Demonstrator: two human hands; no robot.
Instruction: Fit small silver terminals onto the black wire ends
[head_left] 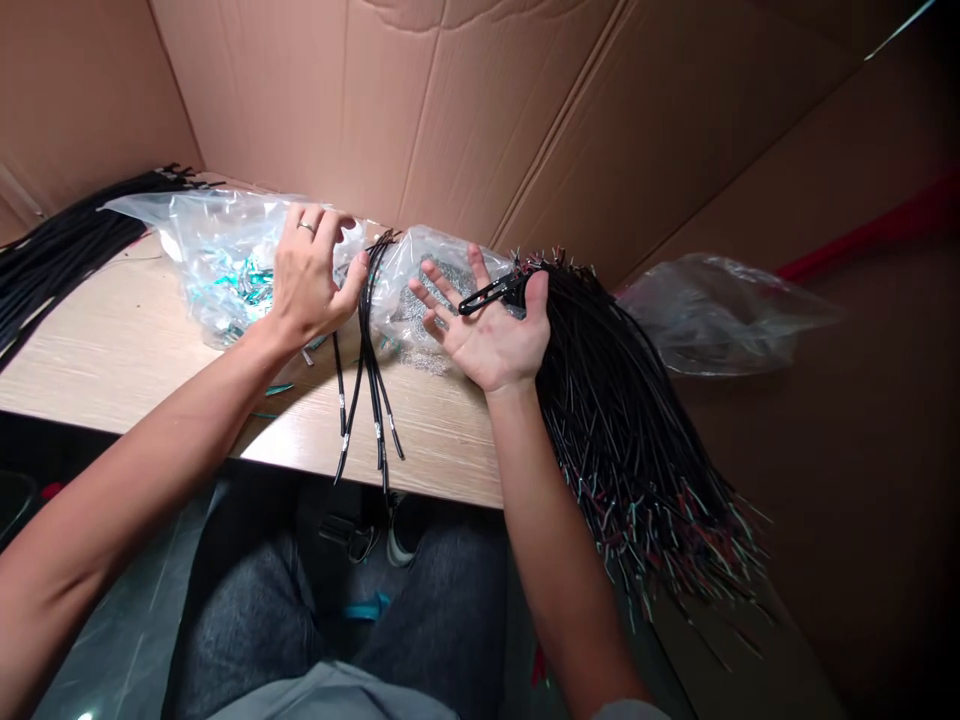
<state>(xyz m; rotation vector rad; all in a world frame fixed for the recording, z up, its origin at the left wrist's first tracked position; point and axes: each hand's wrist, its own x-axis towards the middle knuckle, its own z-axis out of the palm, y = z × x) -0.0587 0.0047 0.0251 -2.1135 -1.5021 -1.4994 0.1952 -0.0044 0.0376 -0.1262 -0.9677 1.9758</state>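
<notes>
My left hand [304, 270], a ring on one finger, hovers over the front of a clear plastic bag with shiny teal and silver scraps [244, 280]. Its fingers are loosely bent and apart, with nothing visible in them. Palm up, my right hand [495, 340] has its fingers spread. Across its palm and fingers lies a slim black hand tool [487, 296] with a slot in its handle; its far end is hard to make out. Between my hands, several short black cables [365, 340] with bared silvery sections hang over the table's front edge.
Behind my right hand sits a clear bag of small metal parts [442, 275], some spilled on the wooden table [450, 440]. A big bundle of black cables [622, 400] hangs off the right; another bundle [82, 230] lies left. Cardboard walls [337, 110] stand behind.
</notes>
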